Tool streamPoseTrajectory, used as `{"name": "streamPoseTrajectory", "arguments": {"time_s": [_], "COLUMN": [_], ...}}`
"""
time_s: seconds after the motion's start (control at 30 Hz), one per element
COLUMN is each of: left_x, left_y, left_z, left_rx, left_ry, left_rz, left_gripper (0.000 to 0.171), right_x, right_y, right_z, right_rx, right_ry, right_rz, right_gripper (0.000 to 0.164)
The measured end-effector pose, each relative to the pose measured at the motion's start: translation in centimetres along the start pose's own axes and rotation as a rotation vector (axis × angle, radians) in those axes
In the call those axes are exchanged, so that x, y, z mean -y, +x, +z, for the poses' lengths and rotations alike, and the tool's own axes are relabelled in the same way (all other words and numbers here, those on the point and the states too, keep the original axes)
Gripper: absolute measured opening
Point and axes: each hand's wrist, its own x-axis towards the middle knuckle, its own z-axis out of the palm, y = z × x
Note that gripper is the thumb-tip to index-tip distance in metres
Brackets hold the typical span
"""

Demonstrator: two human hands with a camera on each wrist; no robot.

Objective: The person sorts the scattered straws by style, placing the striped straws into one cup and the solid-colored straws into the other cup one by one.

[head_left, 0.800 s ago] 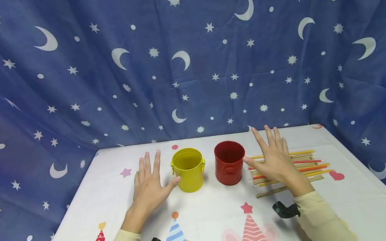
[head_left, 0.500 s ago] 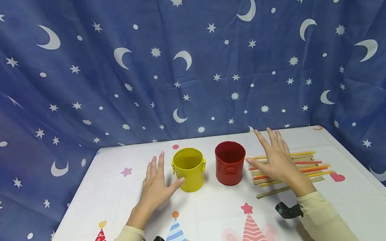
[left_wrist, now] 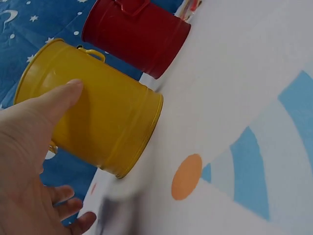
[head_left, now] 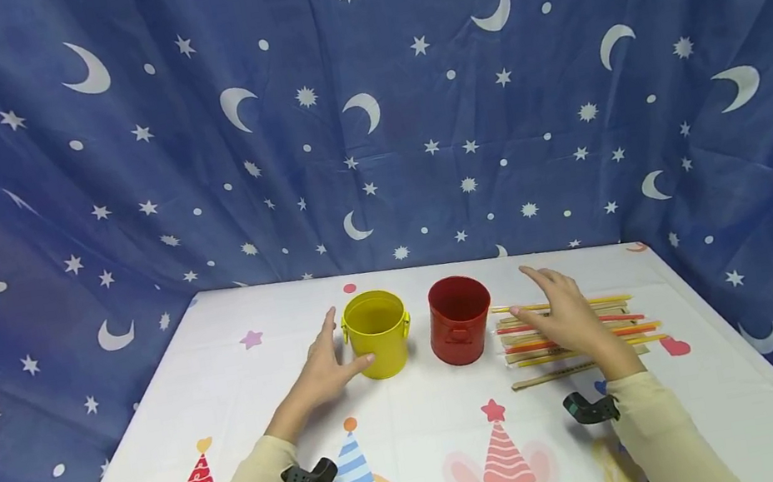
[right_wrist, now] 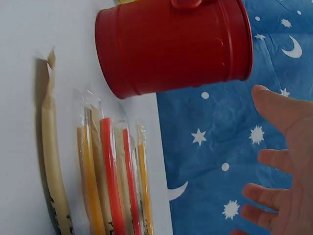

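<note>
A small yellow metal bucket (head_left: 387,350) stands upright left of the table's middle. My left hand (head_left: 319,380) is at its left side, thumb across the front and fingers spread behind. In the left wrist view the thumb (left_wrist: 61,98) overlaps the yellow wall, and the hand is not wrapped round it. A red bucket (head_left: 460,341) stands to the right of the yellow one. My right hand (head_left: 572,321) hovers over several wrapped straws (head_left: 628,330), fingers loosely bent, holding nothing. In the right wrist view, its thumb (right_wrist: 274,105) points toward the red bucket's rim.
The straws lie side by side, some in clear wrappers, others in brown paper; one paper-wrapped straw (head_left: 548,377) lies nearest me. The white tablecloth (head_left: 418,438) has cartoon prints. A blue moon-and-star curtain (head_left: 388,156) closes off the back and sides.
My left hand has moved right, closer to the yellow bucket, with its fingers lowered. My right hand has shifted slightly right over the straws and its fingers have bent. Both buckets stay put.
</note>
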Motion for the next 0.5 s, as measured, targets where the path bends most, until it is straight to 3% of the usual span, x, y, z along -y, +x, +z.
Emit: {"name": "streamPoseTrajectory", "arguments": {"time_s": [0.3, 0.5], "left_x": [1.1, 1.2], "left_y": [1.2, 1.3], "left_z": [0.9, 1.3], "left_rx": [0.098, 0.122], "left_ry": [-0.185, -0.254], "left_rz": [0.040, 0.062], "left_gripper": [0.112, 0.109], "right_x": [-1.6, -3.0], "right_y": [0.6, 1.2], "right_z": [-0.1, 0.3], "right_rx": [0.045, 0.054], "right_ry": [0.077, 0.130], "right_rz": [0.014, 0.001], "right_gripper": [0.070, 0.064]}}
